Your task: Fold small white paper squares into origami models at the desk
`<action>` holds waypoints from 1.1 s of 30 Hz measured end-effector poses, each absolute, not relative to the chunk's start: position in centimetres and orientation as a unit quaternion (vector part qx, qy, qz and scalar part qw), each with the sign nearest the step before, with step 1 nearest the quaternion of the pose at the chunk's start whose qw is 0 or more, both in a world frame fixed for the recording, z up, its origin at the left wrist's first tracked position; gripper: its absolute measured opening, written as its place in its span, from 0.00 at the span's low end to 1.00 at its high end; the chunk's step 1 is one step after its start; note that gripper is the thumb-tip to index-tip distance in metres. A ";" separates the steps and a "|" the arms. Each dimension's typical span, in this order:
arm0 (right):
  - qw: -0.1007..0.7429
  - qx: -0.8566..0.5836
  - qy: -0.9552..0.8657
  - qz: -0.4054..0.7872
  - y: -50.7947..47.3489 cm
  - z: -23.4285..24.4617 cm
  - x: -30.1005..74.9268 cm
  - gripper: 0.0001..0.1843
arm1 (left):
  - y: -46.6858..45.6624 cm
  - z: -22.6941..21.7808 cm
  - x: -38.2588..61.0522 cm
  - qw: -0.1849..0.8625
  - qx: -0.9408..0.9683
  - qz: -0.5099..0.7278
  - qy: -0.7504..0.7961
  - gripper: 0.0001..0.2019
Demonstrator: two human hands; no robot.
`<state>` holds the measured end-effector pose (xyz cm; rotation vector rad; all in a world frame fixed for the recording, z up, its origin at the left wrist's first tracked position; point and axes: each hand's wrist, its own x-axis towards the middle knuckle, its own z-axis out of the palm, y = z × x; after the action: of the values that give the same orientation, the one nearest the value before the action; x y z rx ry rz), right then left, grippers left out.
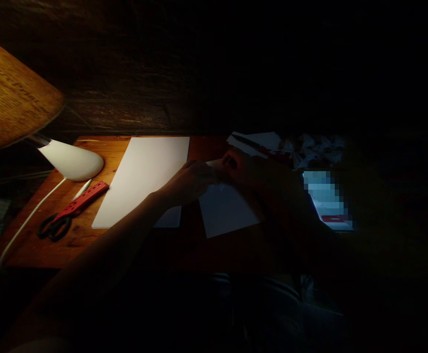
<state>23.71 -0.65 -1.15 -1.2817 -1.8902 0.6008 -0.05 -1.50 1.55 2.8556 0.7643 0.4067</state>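
In dim light, a white sheet of paper (230, 211) slants toward me near the middle of the table. My left hand (195, 179) is closed at its upper left edge, thumb side inward. Close beside it, my right hand (240, 166) has its fingers curled in at the top of the same sheet. Shadow hides the exact fingertip contact of both hands. To the left lies a neat stack of white paper (143, 181), with my left forearm crossing over its lower part.
A desk lamp (74, 159) with a wooden-looking shade stands at left, its white cord running forward. Black-handled scissors (54, 228) lie by a red strip (83, 201). At right are a lit phone (327, 196), paper scraps (320, 149) and a dark slender tool (250, 142).
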 end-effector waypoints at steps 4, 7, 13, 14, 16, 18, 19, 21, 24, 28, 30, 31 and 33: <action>0.384 -0.506 -0.728 0.256 -0.6 -1.1 23.8 0.05 | -1.4 1.4 -0.1 0.090 0.953 0.140 0.253 0.18; 0.371 -0.503 -0.735 0.261 -0.8 -0.9 23.9 0.06 | -1.4 1.3 -0.1 0.093 0.952 0.140 0.257 0.18; 0.368 -0.512 -0.737 0.245 -1.0 -0.9 23.6 0.07 | -1.4 1.4 0.0 0.105 0.951 0.133 0.259 0.19; 0.367 -0.514 -0.736 0.244 -1.0 -0.9 23.5 0.07 | -1.4 1.4 0.0 0.107 0.951 0.134 0.259 0.20; 0.364 -0.521 -0.733 0.241 -0.9 -0.9 23.4 0.07 | -1.4 1.4 0.0 0.107 0.951 0.135 0.258 0.20; 0.363 -0.532 -0.728 0.236 -0.9 -1.0 23.3 0.07 | -1.4 1.4 0.0 0.104 0.951 0.135 0.258 0.20; 0.362 -0.536 -0.726 0.234 -0.9 -0.9 23.3 0.07 | -1.4 1.4 0.0 0.101 0.952 0.133 0.256 0.19; 0.361 -0.538 -0.726 0.230 -0.9 -0.9 23.2 0.07 | -1.4 1.4 0.0 0.097 0.953 0.132 0.255 0.19; 0.373 -0.533 -0.724 0.230 -0.9 -1.0 23.1 0.07 | -1.4 1.4 0.0 0.097 0.952 0.138 0.255 0.18; 0.387 -0.542 -0.707 0.238 -0.9 -1.0 23.0 0.06 | -1.3 1.3 0.0 0.111 0.951 0.143 0.250 0.18; 0.383 -0.540 -0.711 0.237 -0.9 -1.0 23.0 0.05 | -1.3 1.3 0.0 0.114 0.951 0.145 0.248 0.18; 0.380 -0.537 -0.716 0.234 -0.9 -1.1 23.1 0.05 | -1.3 1.3 0.0 0.114 0.951 0.144 0.248 0.18; 0.374 -0.534 -0.723 0.227 -0.9 -1.2 23.2 0.06 | -1.3 1.3 0.0 0.112 0.952 0.140 0.249 0.19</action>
<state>23.16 -0.91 -1.22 -1.3672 -1.8516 0.5822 -0.01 -1.31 1.33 2.7929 0.7316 0.4122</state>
